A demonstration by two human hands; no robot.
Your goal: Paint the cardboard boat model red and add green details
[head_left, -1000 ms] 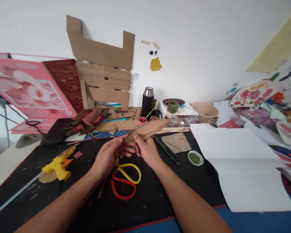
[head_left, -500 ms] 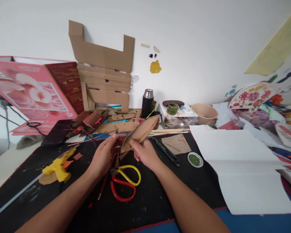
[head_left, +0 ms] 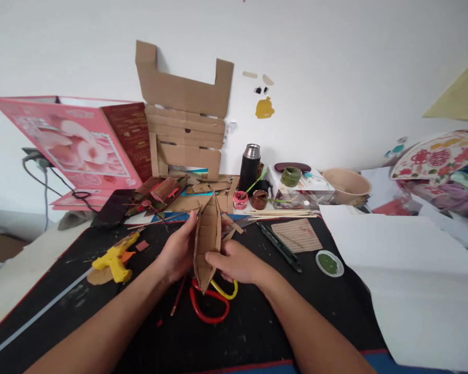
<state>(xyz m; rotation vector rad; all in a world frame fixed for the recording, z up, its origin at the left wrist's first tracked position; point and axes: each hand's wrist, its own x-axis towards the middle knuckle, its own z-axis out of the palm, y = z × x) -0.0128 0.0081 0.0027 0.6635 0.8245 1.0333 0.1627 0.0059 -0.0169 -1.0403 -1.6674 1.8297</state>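
Observation:
A boat-shaped piece of folded cardboard (head_left: 208, 228), pointed at both ends with low raised sides, stands upright between my hands, its hollow side facing me. My right hand (head_left: 239, 259) grips its lower right side, the thumb pressed on the inner face. Along the left side rests my left hand (head_left: 179, 249), thumb up by the edge and fingers partly hidden behind the cardboard. Just below lie scissors with one red and one yellow handle (head_left: 209, 318), their blades hidden. A thin red pencil (head_left: 178, 297) lies left of them.
A yellow glue gun (head_left: 115, 259) with a long glue stick lies left. To the right are a dark green cutter (head_left: 280, 245), corrugated cardboard (head_left: 298, 235), a dish of green paint (head_left: 329, 264) and white paper (head_left: 405, 291). Paint jars and a black flask (head_left: 249, 169) stand behind.
The cardboard boat shape has turned from a slant to upright, its hollow side now facing me. Both hands have shifted with it, and the view has swung slightly left.

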